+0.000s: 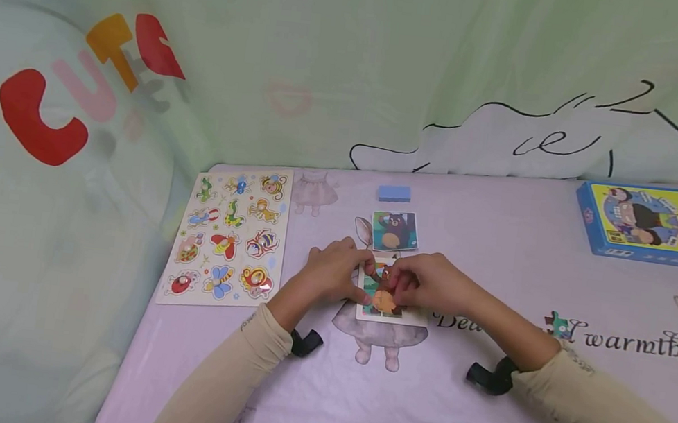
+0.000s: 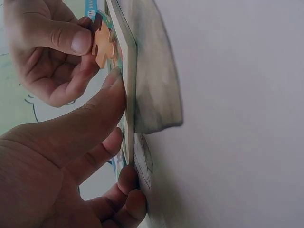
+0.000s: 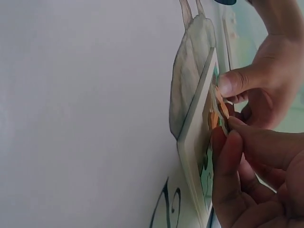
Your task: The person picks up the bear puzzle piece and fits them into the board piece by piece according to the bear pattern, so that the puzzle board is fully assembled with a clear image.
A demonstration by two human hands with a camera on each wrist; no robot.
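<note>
A small square jigsaw board (image 1: 389, 320) with a brown bear picture and a pale rim lies flat on the table between both hands. My left hand (image 1: 335, 270) holds the board along its left side, thumb on the near left part and the other fingers bent at the edge. From the right, my right hand (image 1: 434, 282) pinches an orange jigsaw piece (image 2: 104, 45) between thumb and fingers, close over the board. In the right wrist view the left thumb (image 3: 230, 84) is right at that piece. Just beyond the board lies a bear picture card (image 1: 396, 232).
A loose green jigsaw piece (image 1: 558, 326) lies right of the right forearm. The insect peg puzzle (image 1: 169, 297) is at the left, a blue block (image 1: 394, 193) at the back, and a blue and yellow box (image 1: 657, 227) at the back right. Curtains close the back and left.
</note>
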